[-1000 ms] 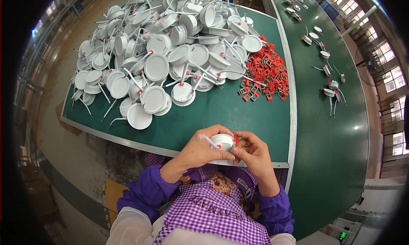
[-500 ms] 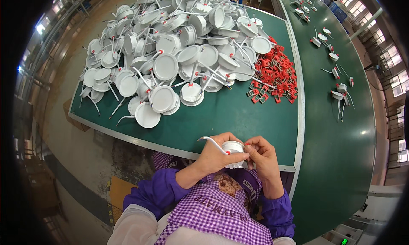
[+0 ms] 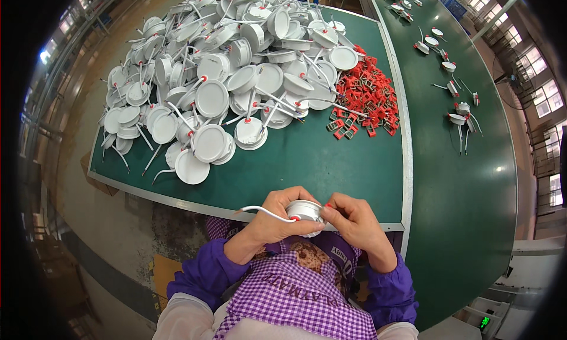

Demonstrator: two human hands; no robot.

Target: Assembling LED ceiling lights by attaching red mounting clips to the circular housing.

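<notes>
My left hand point(image 3: 270, 218) is closed around a small white round downlight point(image 3: 303, 210), held just over the near edge of the table. From its side a white cable point(image 3: 260, 209) sticks out to the left through a red grommet. My right hand point(image 3: 358, 226) pinches a small red clip point(image 3: 328, 205) against the right side of the lamp. The fingers cover most of this clip, so how it sits on the lamp is hidden. Farther off lies a heap of similar red-and-metal clips point(image 3: 369, 95), beside a large pile of white downlights point(image 3: 211, 98).
The green tabletop point(image 3: 254, 186) has a pale metal edge point(image 3: 407, 163). To the right runs a long green conveyor belt point(image 3: 466, 222), carrying several scattered downlights point(image 3: 457, 119) with cables. A blue crate point(image 3: 452, 7) stands beyond its far side.
Relative to the table, both hands and the lamp have shifted slightly left. The whole view has turned a little. My right hand still pinches at the lamp's right side.
</notes>
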